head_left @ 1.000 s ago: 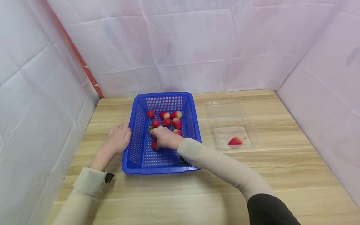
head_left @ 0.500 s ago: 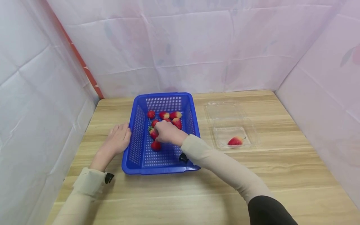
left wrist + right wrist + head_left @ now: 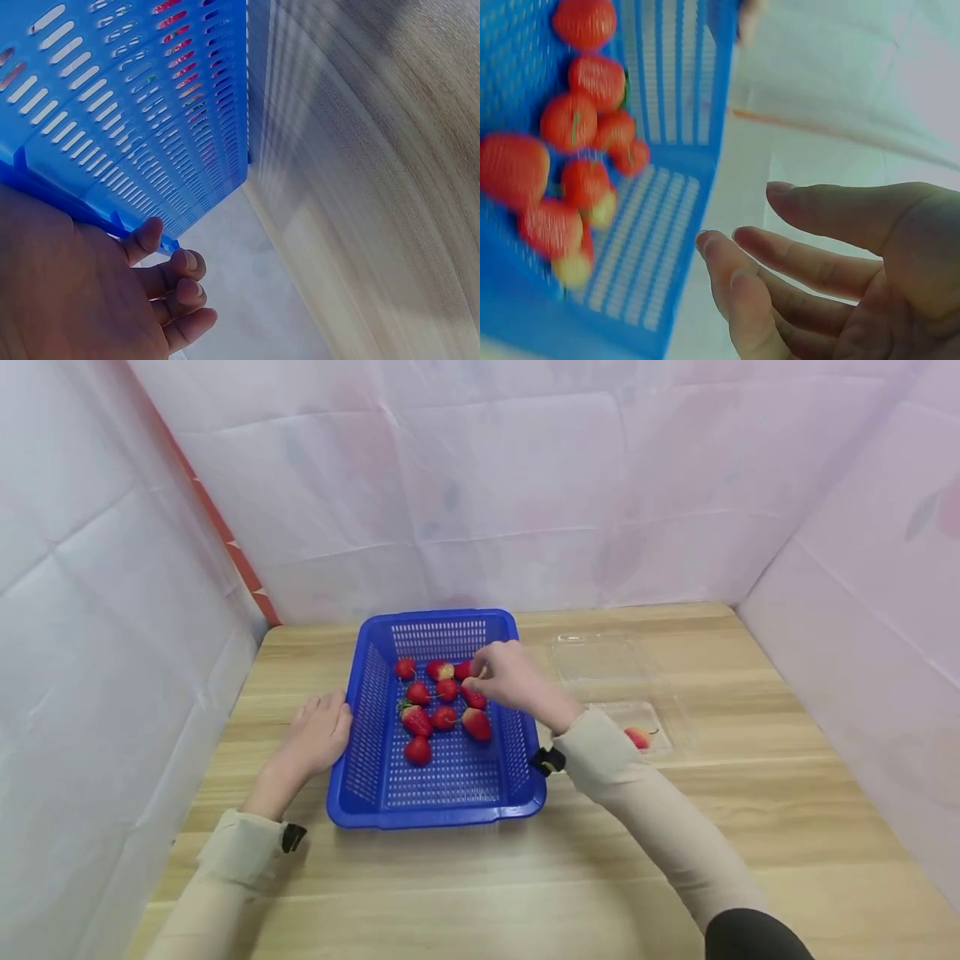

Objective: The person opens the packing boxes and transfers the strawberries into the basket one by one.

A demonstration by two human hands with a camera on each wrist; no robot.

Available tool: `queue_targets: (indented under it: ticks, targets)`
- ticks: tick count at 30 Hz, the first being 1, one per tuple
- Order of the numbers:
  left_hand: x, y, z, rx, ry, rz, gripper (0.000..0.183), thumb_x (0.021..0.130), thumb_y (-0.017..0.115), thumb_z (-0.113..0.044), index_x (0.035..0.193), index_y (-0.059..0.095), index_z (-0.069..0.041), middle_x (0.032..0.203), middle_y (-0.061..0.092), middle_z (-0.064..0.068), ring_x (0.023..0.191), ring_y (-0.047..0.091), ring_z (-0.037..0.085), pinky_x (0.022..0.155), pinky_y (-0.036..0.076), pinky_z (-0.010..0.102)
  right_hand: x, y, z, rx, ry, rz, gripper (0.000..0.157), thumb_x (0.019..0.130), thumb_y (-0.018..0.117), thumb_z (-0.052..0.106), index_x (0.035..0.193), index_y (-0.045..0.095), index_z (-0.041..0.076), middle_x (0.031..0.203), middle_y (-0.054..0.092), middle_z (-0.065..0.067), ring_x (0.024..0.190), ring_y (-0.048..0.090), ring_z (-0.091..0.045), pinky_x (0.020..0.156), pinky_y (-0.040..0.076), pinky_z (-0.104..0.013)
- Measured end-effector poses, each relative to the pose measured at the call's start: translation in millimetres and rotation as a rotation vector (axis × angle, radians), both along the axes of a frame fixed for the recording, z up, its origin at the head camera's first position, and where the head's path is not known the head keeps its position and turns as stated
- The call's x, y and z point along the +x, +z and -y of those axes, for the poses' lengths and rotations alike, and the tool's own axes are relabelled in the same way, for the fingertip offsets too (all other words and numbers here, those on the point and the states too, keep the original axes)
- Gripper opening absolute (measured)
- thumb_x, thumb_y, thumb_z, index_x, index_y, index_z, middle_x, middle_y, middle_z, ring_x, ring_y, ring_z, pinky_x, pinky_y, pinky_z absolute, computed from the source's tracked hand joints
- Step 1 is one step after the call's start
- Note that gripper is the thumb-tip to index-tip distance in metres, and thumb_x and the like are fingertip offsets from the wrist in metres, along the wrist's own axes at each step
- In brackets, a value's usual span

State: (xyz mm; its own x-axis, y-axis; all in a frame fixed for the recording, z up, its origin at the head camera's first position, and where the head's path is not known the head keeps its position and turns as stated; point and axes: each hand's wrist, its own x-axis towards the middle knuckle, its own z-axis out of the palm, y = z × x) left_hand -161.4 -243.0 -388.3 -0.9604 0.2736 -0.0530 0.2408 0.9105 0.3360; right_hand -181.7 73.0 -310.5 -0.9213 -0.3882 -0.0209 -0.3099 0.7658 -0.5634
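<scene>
My right hand [image 3: 506, 672] is over the right side of the blue plastic basket [image 3: 435, 817]. In the right wrist view its fingers and thumb are apart, with nothing between them. My left hand [image 3: 318, 731] rests against the basket's left rim, fingers loosely bent in the left wrist view. Inside the basket lie red strawberries, one with yellow at its top [image 3: 476, 724], another with green leaves [image 3: 416, 720]. Round red fruits with thin stems lie among them, such as one near the front [image 3: 417, 751]. My right fingers overlap the strawberries at the back right.
A lidded clear plastic box [image 3: 592, 656] lies spread open right of the basket, partly behind my right forearm. In it is a red-and-yellow fruit with a dark stem [image 3: 639, 737]. White patterned sheets [image 3: 525, 485] enclose the wooden table [image 3: 772, 760] at the back and sides.
My right hand has lifted from the fruits in the middle of the basket and moved right and back, uncovering a round red fruit and a strawberry. The left hand has stayed at the rim.
</scene>
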Motion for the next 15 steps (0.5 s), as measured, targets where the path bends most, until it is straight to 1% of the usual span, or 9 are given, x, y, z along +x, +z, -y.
queue_targets:
  ticks: [2, 7, 9, 11, 15]
  targets:
    - [0.1, 0.4, 1, -0.004, 0.008, -0.005, 0.033, 0.106, 0.018, -0.027, 0.107, 0.044, -0.006, 0.1, 0.051, 0.016, 0.1, 0.043, 0.037, 0.084, 0.032, 0.051, -0.2, 2.6, -15, -0.032, -0.015, -0.017, 0.013, 0.088, 0.072, 0.013, 0.09, 0.072, -0.001, 0.082, 0.068, -0.011, 0.07, 0.06, -0.022, 0.062, 0.05, -0.033]
    - [-0.4, 4.1, 2, -0.005, 0.01, 0.009, 0.035, 0.107, 0.017, -0.029, 0.109, 0.043, -0.007, 0.102, 0.05, 0.016, 0.101, 0.042, 0.036, 0.085, 0.031, 0.051, 2.3, 4.3, -58, -0.074, -0.093, -0.007, 0.017, 0.089, 0.07, 0.009, 0.094, 0.069, -0.007, 0.081, 0.069, -0.018, 0.07, 0.064, -0.027, 0.064, 0.052, -0.04]
    - [-0.8, 4.8, 1, -0.002, 0.008, 0.012, 0.035, 0.107, 0.017, -0.029, 0.11, 0.043, -0.007, 0.102, 0.05, 0.016, 0.101, 0.041, 0.036, 0.085, 0.031, 0.051, 4.1, 2.1, -75, -0.033, -0.141, -0.007, 0.02, 0.091, 0.068, 0.012, 0.097, 0.069, -0.006, 0.083, 0.069, -0.019, 0.072, 0.066, -0.027, 0.066, 0.053, -0.042]
    - [-1.2, 4.4, 1, -0.002, 0.008, 0.009, 0.035, 0.107, 0.017, -0.028, 0.11, 0.043, -0.006, 0.103, 0.05, 0.016, 0.102, 0.042, 0.036, 0.086, 0.031, 0.051, 5.9, -2.4, -91, 0.011, -0.17, -0.026, 0.022, 0.091, 0.068, 0.014, 0.098, 0.069, -0.006, 0.086, 0.07, -0.02, 0.075, 0.067, -0.028, 0.069, 0.053, -0.044]
    - [-0.8, 2.7, 2, -0.018, 0.004, 0.01, 0.037, 0.107, 0.016, -0.028, 0.112, 0.044, -0.004, 0.106, 0.051, 0.018, 0.104, 0.042, 0.038, 0.09, 0.031, 0.053, 12.3, -16.2, -115, 0.045, -0.219, -0.025, 0.024, 0.091, 0.067, 0.014, 0.099, 0.069, -0.008, 0.094, 0.069, -0.024, 0.081, 0.067, -0.034, 0.073, 0.052, -0.048]
